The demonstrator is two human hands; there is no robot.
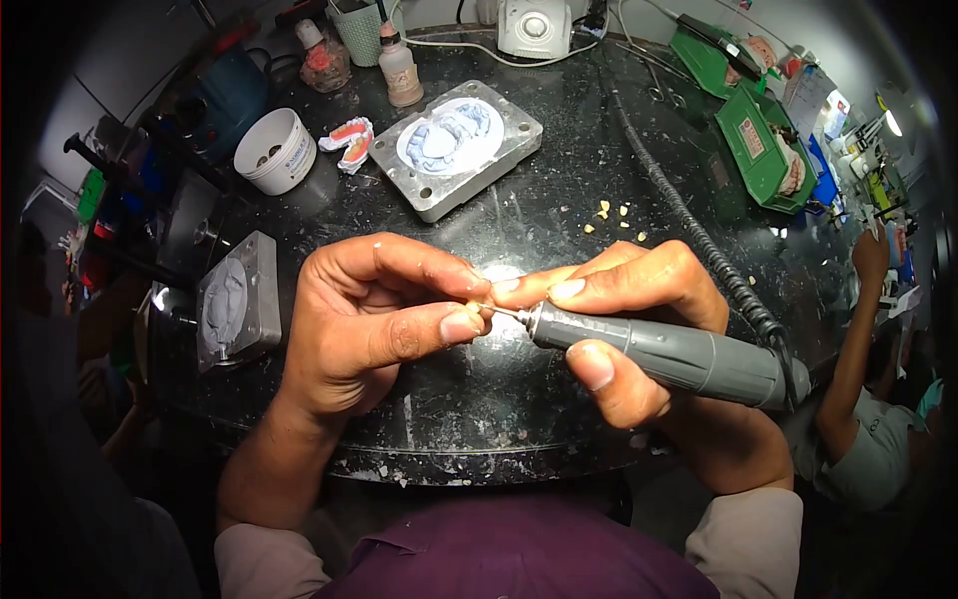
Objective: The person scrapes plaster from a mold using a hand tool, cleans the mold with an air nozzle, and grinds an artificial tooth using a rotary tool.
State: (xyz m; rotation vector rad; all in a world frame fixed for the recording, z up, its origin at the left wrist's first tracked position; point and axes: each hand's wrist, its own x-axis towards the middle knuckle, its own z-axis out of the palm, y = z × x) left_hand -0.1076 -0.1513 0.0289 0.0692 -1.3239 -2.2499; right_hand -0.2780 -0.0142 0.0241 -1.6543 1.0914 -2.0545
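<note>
My left hand (369, 319) pinches a small yellowish artificial tooth (483, 308) between thumb and forefinger. In my right hand (639, 299) lies a grey dental handpiece (669, 354), gripped like a pen, its thin bur pointing left at the tooth. The bur tip meets or nearly meets the tooth; the fingers hide the exact contact. A black coiled cord (679, 190) runs from the back of the handpiece up to the far edge of the table. Several loose yellowish teeth (604, 209) lie on the dark table beyond my right hand.
A metal flask half (429, 195) holding a plaster mould stands ahead; another flask half (261, 299) stands on its side at left. A white tub (274, 150), a pink-and-white denture model (351, 145), bottles (399, 75) and green trays (753, 150) surround the work. Another person's arm (853, 329) is at right.
</note>
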